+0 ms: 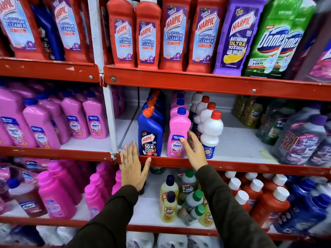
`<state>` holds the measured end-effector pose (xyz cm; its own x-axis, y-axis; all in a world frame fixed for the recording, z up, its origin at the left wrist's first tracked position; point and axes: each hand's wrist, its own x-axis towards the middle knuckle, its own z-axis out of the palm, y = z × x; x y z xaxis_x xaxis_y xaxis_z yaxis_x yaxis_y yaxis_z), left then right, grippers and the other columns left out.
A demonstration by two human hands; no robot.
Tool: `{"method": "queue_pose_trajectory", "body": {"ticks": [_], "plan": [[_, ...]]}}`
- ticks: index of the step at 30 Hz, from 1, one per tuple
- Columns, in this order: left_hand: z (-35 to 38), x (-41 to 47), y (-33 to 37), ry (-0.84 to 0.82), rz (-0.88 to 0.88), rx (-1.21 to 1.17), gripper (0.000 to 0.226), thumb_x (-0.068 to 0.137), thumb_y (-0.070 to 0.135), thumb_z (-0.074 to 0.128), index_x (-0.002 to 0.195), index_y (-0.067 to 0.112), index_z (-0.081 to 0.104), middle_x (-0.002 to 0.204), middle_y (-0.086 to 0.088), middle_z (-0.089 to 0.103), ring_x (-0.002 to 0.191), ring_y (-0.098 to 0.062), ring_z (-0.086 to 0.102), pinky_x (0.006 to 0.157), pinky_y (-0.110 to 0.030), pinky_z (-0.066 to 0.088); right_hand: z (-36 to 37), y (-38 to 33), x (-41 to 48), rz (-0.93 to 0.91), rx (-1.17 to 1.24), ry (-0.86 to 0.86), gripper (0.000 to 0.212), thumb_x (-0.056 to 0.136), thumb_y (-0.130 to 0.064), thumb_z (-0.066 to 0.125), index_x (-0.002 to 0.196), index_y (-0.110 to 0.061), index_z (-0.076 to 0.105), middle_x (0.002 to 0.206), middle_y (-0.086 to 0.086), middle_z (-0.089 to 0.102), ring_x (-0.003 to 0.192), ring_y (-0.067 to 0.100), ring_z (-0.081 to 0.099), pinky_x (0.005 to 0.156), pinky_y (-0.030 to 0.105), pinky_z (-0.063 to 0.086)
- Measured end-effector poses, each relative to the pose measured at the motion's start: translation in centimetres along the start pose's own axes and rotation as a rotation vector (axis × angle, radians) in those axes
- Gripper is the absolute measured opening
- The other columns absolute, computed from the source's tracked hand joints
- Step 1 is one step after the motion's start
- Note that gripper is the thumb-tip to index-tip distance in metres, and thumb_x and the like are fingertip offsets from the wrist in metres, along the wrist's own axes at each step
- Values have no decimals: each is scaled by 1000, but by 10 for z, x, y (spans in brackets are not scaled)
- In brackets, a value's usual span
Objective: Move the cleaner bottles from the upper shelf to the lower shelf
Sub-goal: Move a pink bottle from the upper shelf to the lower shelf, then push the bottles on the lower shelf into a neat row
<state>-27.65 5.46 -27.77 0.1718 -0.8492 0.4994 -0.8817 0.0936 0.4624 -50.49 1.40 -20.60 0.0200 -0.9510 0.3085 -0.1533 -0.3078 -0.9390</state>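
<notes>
The pink Shakti bottle [179, 133] you are reaching for stands upright at the front of the middle shelf [232, 166], blue cap up, label facing you, its long axis vertical. Your right hand [194, 149] is spread open at its right flank, index fingertip on the label, thumb between it and the white red-capped bottle [211, 133] just beside; the palm has not closed round anything. More pink bottles queue behind the front one, mostly hidden by it. Just left stands the blue Harpic bottle [150, 133], upright too, angled spout leaning right, with others lined up behind.

Your left hand [133, 167] is flat and open, fingers up, lying across the shelf's red front lip beside the white upright post [109, 119], holding nothing.

Bare white shelf lies left of the blue row and right of the white bottles. Further right, the wrapped packs [297, 138] blur out. On the shelf below [161, 228], open floor shows behind your left wrist, left of the yellow bottles [169, 196].
</notes>
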Motion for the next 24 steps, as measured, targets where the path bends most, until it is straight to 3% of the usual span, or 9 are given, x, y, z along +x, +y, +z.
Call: {"method": "queue_pose_trajectory", "body": {"ticks": [5, 8, 10, 14, 16, 18, 21, 23, 24], "plan": [[0, -12, 46, 109, 100, -244, 65, 103, 50, 33, 160, 20, 25, 164, -9, 32, 152, -21, 27, 127, -47, 17, 7, 3, -10, 40, 76, 39, 52, 103, -35, 53, 152, -25, 38, 142, -4, 54, 117, -8, 60, 86, 14, 55], [1, -16, 75, 12, 185, -444, 59, 105, 48, 33, 159, 24, 29, 160, -1, 35, 146, 2, 29, 125, -18, 17, 11, 3, -19, 143, 242, 109, 48, 105, -45, 41, 149, -25, 44, 142, -3, 58, 126, 9, 60, 95, 23, 53], [2, -16, 92, -55, 137, -651, 56, 104, 50, 35, 156, 29, 33, 154, 4, 38, 139, 17, 32, 110, 0, 27, 13, -1, -25, 196, 315, 129, 37, 105, -52, 36, 131, -36, 56, 119, -18, 73, 111, -1, 68, 81, 15, 56], [7, -8, 113, -131, -129, -884, 62, 104, 52, 31, 160, 25, 27, 155, 8, 31, 127, 35, 29, 94, 10, 30, 15, -8, -32, 264, 388, 85, 38, 103, -60, 28, 106, -42, 62, 90, -33, 75, 91, -13, 70, 66, 5, 52], [4, -4, 117, -180, -219, -948, 67, 104, 56, 27, 164, 25, 19, 168, 4, 24, 145, 18, 24, 112, -1, 23, 15, -11, -37, 221, 352, 90, 40, 100, -63, 33, 103, -43, 67, 93, -26, 78, 94, -8, 72, 64, 6, 53], [11, 6, 128, -272, -284, -983, 72, 105, 60, 22, 166, 24, 11, 174, 3, 14, 160, -10, 14, 131, -32, 15, 23, -30, -48, 188, 375, 50, 54, 85, -75, 50, 114, -37, 73, 121, -3, 76, 115, 9, 69, 67, 11, 55], [31, 17, 151, -453, -319, -919, 62, 112, 48, 4, 164, 17, -10, 175, -7, -13, 162, -28, -12, 133, -47, -5, 34, -69, -69, 140, 438, 60, 95, 76, -50, 44, 145, 14, 31, 153, 36, 22, 150, 46, 23, 92, 28, 34], [26, 17, 146, -398, -330, -909, 64, 112, 50, 9, 165, 17, -3, 176, -7, -2, 163, -26, -1, 134, -48, 2, 32, -59, -64, 145, 405, 79, 96, 77, -59, 55, 142, 11, 44, 147, 26, 48, 147, 48, 30, 96, 19, 38], [17, 14, 140, -334, -328, -917, 66, 110, 53, 16, 166, 20, 5, 175, -4, 11, 162, -23, 11, 133, -48, 10, 28, -48, -57, 173, 366, 75, 84, 78, -72, 60, 133, -9, 62, 133, 11, 69, 140, 38, 48, 81, 13, 52]]}}
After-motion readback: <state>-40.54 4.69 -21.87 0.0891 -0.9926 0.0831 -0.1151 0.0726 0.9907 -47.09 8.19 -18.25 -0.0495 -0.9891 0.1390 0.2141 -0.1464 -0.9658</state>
